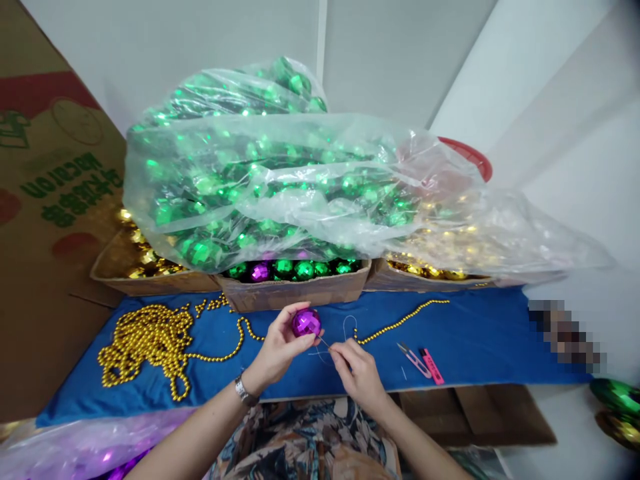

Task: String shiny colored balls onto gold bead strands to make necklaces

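Note:
Between the thumb and fingers of my left hand [283,343] is a shiny purple faceted ball [307,323], held above the blue cloth. My right hand [357,373] pinches a thin needle [324,342] whose tip points at the ball's lower right side; whether it has gone in I cannot tell. Fine pale thread [345,321] loops around near the right fingers. Behind both hands a gold bead string [400,323] runs across the cloth, partly hidden by them, and joins a heaped pile of gold beads [145,343] on the left.
Pink-handled thread snips [416,361] and a pink cutter [432,366] lie right on the blue cloth [480,340]. Along the back stand cardboard boxes [295,293] of balls, under a large plastic bag [280,173] of green ones. A tall carton [55,220] rises at left.

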Tool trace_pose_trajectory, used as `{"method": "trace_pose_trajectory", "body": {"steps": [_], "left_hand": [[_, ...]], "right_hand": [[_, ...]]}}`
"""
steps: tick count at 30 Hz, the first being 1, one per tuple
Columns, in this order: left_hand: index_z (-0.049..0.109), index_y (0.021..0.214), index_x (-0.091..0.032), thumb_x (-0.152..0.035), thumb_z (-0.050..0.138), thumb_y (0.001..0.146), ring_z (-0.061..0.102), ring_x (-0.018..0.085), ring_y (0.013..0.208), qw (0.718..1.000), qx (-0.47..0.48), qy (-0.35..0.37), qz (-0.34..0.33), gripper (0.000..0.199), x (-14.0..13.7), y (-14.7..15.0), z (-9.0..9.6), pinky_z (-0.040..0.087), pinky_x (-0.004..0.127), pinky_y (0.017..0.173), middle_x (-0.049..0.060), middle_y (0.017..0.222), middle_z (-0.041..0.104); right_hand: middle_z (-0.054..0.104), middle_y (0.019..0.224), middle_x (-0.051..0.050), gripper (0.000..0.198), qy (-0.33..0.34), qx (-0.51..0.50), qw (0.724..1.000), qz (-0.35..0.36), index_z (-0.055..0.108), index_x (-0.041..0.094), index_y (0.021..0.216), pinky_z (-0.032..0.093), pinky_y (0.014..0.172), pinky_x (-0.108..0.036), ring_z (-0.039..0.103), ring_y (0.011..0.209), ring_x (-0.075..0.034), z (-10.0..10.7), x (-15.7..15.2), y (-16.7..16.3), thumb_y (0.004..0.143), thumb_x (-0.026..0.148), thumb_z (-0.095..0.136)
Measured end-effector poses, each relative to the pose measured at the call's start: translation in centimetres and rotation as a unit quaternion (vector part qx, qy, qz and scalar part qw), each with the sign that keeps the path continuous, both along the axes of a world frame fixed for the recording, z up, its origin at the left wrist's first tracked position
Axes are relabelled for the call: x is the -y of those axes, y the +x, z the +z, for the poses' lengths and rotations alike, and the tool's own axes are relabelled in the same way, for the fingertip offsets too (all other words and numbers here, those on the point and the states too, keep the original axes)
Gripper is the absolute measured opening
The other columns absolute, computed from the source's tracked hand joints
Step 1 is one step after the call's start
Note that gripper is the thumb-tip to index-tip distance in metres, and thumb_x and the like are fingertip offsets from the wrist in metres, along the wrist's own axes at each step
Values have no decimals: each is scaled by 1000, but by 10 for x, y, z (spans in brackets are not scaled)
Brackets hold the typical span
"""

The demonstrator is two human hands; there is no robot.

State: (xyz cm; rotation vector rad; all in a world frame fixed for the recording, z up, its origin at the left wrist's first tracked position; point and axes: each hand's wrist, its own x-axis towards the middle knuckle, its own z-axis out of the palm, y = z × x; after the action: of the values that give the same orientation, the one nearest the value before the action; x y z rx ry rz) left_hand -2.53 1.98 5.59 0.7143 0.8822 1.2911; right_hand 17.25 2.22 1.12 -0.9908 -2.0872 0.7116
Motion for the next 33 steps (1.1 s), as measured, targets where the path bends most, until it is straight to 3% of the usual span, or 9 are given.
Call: {"method": "trace_pose_trajectory", "body": {"steps": [3, 8, 15, 23, 30, 33], "left_hand": [[52, 123, -25, -23, 76, 75, 69, 24, 92, 998, 48, -29, -14, 54, -1, -3, 0, 57, 32, 76, 8, 114, 62], [53, 125, -26, -23, 76, 75, 69, 24, 94, 996, 77, -27, -27, 54, 0, -6, -3, 57, 31, 76, 10, 121, 60], [54, 127, -25, -18, 76, 74, 66, 25, 98, 1000, 2, 5, -19, 58, 2, -7, -2, 56, 33, 79, 9, 115, 62], [52, 131, -28, -25, 74, 77, 66, 26, 99, 997, 69, 0, -45, 58, 4, -10, 0, 55, 33, 80, 10, 124, 58], [52, 132, -30, -19, 73, 78, 62, 26, 105, 998, 4, 38, -52, 58, 5, -12, 0, 53, 36, 87, 10, 133, 52], [53, 130, -29, -24, 74, 77, 62, 26, 104, 998, 0, 38, -52, 58, 5, -11, -1, 54, 36, 85, 11, 132, 52]], "right_hand": [[63, 85, -4, 19, 5, 1, 1000, -7, 62, 21, 100, 47, 69, -26, 59, 76, -16, 2, 2, -1, 98, 19, 43], [61, 79, -2, 18, -56, -15, 998, 20, 62, 21, 93, 46, 67, -23, 59, 73, -14, 4, 1, -1, 98, 21, 44], [62, 84, -5, 21, 34, 43, 998, -9, 63, 20, 104, 47, 68, -25, 60, 74, -16, -6, 1, -3, 98, 19, 42], [64, 82, -2, 18, -62, -14, 998, 18, 61, 22, 91, 46, 69, -24, 59, 76, -15, 7, 1, -4, 98, 21, 44], [63, 86, -5, 21, 20, 36, 999, 1, 62, 21, 103, 47, 68, -26, 60, 76, -16, -1, 1, -3, 98, 19, 42], [62, 85, -5, 20, 20, 34, 999, 1, 62, 21, 103, 47, 68, -26, 60, 76, -16, -1, 2, -4, 98, 19, 43]]}}
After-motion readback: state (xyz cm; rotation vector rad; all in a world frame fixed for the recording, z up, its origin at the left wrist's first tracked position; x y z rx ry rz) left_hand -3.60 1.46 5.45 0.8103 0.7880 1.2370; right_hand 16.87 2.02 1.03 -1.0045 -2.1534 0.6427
